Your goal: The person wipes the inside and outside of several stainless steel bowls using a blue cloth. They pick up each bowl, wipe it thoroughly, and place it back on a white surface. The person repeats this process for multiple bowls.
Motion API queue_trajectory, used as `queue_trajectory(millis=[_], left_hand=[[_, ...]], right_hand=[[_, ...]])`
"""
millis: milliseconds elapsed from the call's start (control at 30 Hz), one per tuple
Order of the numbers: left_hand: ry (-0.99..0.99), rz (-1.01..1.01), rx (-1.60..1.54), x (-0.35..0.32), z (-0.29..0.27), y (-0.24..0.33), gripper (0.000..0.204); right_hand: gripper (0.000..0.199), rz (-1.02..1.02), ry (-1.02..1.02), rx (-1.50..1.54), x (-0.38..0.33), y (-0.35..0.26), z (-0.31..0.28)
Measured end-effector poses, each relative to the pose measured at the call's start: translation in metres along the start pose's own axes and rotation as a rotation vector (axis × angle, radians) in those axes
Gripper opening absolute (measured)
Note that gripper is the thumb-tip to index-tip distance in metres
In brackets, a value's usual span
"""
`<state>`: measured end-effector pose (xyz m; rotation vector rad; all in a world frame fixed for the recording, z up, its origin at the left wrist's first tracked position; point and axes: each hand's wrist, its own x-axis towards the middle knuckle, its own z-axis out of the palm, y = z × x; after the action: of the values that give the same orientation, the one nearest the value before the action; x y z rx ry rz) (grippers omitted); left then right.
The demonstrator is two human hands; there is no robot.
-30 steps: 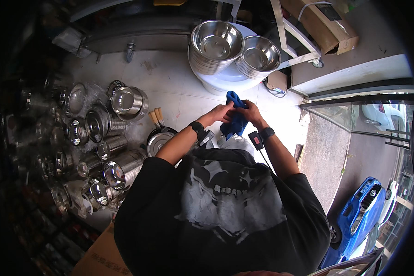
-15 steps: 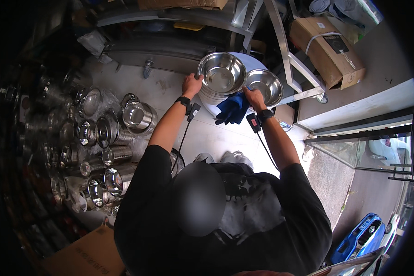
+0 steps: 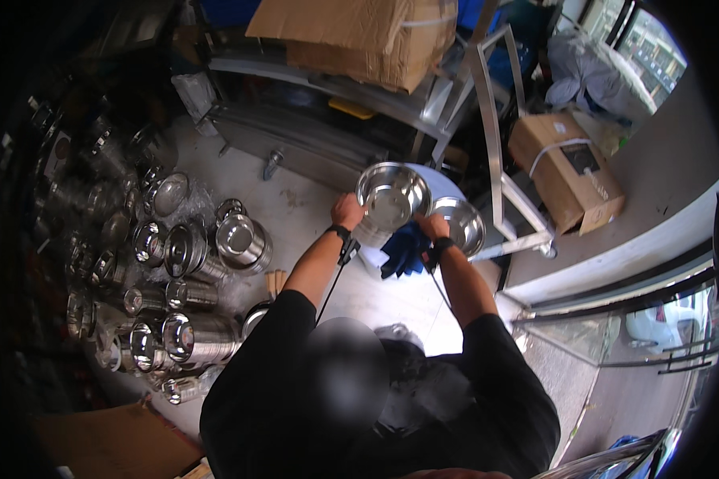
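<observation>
A stack of shiny stainless steel bowls stands on a pale round stool. My left hand grips the stack at its left rim. My right hand has its fingers closed at the right rim of the same stack. Beside that hand, a single steel bowl rests to the right on the stool. Dark blue gloves hang below my right hand, in front of the stack; whether the hand touches them is hidden.
Many steel pots and bowls cover the floor at left, some among clear plastic wrap. A metal rack with a cardboard box stands behind. Another strapped box sits at right, near a metal frame and glass door.
The view has tilted, so the stool and bowls appear lower and more of the rack shows. My right hand has come closer to the stack's rim. My left hand keeps its hold.
</observation>
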<state>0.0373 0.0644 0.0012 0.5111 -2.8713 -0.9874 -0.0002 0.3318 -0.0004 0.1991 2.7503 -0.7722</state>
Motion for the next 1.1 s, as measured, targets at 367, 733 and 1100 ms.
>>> queue_trajectory(millis=[367,733,1100], left_hand=[[0.031,0.1,0.049,-0.005,-0.017,0.005,0.035],[0.228,0.254,-0.4,-0.033,-0.044,0.031,0.038],[-0.318,-0.087,-1.221,-0.17,-0.047,-0.027,0.077]], right_hand=[[0.06,-0.026,0.08,-0.026,-0.015,-0.002,0.002],[0.054,-0.096,0.259,0.187,-0.079,-0.002,-0.044],[0.032,-0.208,0.266,0.785,-0.196,0.039,0.005]])
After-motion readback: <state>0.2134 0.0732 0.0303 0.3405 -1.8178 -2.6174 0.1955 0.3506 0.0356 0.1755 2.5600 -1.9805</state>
